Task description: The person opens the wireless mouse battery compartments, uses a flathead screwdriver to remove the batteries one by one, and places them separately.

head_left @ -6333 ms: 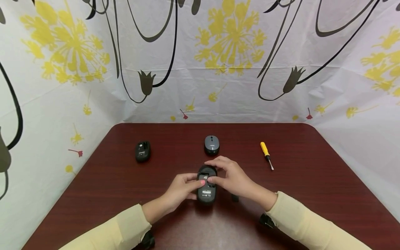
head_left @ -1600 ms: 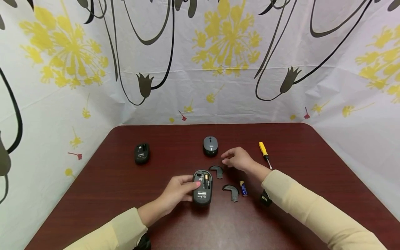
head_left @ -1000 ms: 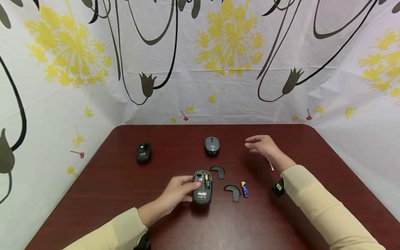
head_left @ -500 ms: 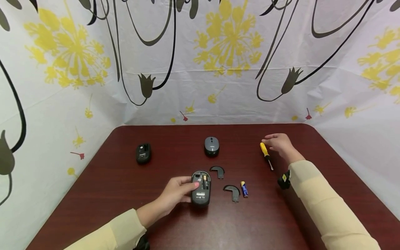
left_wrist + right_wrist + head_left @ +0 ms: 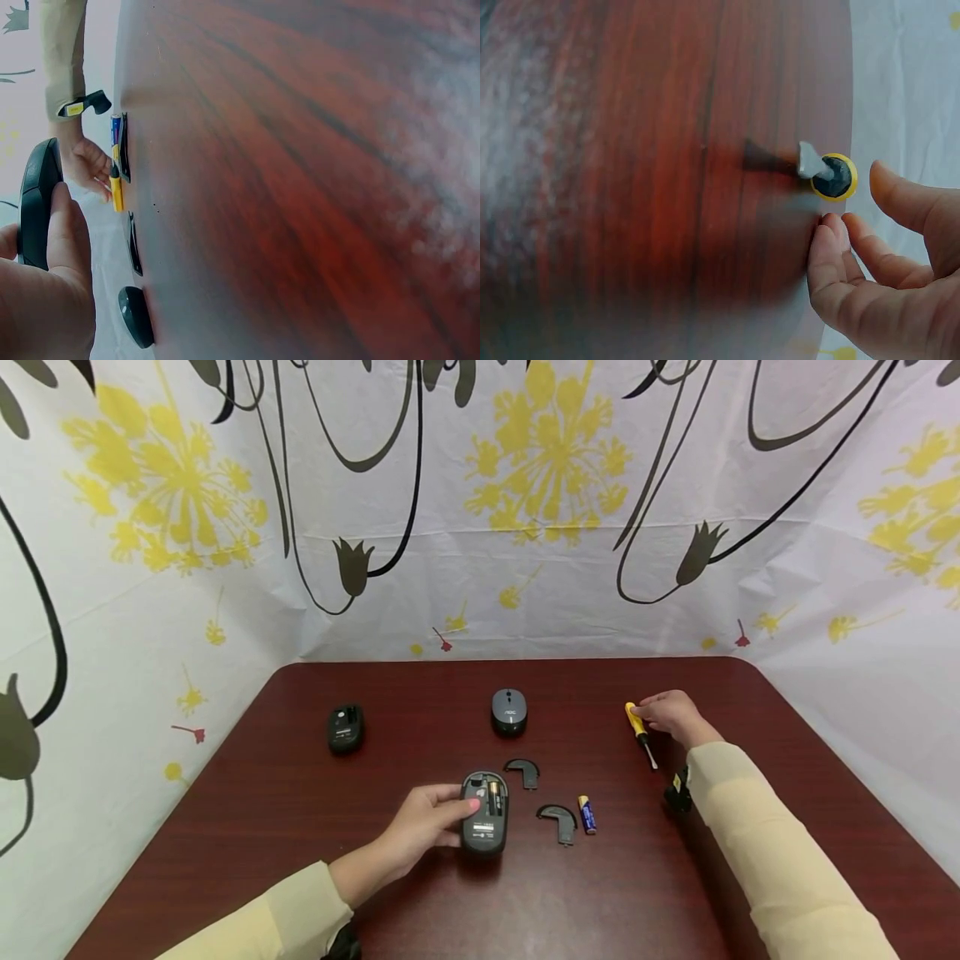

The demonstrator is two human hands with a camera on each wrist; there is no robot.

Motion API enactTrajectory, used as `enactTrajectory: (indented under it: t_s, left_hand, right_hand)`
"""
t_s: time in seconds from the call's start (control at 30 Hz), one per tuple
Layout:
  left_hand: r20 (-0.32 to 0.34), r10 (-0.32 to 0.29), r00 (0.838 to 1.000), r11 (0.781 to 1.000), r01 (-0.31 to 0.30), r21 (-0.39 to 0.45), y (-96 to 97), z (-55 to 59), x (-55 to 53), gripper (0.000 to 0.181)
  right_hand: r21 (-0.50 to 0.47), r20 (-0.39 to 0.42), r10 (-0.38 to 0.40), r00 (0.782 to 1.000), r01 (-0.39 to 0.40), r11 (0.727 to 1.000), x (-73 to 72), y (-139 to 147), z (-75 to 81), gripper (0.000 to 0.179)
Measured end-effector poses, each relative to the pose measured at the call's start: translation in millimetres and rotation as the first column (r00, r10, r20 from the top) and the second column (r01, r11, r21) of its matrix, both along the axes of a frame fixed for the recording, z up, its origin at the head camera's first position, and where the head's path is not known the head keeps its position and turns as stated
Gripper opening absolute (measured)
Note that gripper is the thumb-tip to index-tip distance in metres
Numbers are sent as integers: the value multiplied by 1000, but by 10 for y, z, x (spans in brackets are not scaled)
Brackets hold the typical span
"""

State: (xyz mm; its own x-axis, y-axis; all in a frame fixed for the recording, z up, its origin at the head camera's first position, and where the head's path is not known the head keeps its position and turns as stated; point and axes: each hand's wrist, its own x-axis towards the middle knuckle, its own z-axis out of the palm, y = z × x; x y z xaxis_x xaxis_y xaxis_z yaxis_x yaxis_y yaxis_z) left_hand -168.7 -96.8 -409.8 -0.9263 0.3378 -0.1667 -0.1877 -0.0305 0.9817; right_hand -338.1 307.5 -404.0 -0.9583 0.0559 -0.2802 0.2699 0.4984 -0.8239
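My left hand [image 5: 426, 821] grips a dark computer mouse [image 5: 484, 835], underside up, thumb on its near-left edge. The mouse's battery bay lies uncovered, with a battery [image 5: 493, 797] in it. At the right, my right hand [image 5: 672, 714] is at the yellow handle of a screwdriver [image 5: 637, 727] lying on the table. In the right wrist view, the thumb and bent fingers stand around the screwdriver [image 5: 835, 178], with a gap at the thumb. Two battery covers, one farther back [image 5: 522, 772] and one nearer [image 5: 559, 820], lie right of the held mouse, with a blue-and-yellow battery [image 5: 587, 815] alongside.
A grey mouse [image 5: 509, 711] sits top side up at the back middle of the dark red table [image 5: 420, 702]. Another black mouse [image 5: 345, 729] lies underside up at the back left. Patterned cloth [image 5: 450, 568] hangs behind the table and along both sides.
The open mouse bay, loose covers and battery appear since the oldest frame. My right hand has moved right from near the covers to the screwdriver's handle. My left hand keeps holding the mouse.
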Motion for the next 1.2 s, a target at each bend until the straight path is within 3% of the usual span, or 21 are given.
enactTrajectory:
  t_s: [0.9, 1.2]
  left_hand:
    - [0, 3, 1000, 1000, -3, -2, 2, 2, -4, 49]
    - [1, 3, 1000, 1000, -3, -8, 17, 12, -16, 50]
  right_hand:
    - [194, -88, 33, 996, -15, 981, 40, -80, -8, 40]
    - [171, -67, -3, 998, 14, 985, 21, -85, -14, 31]
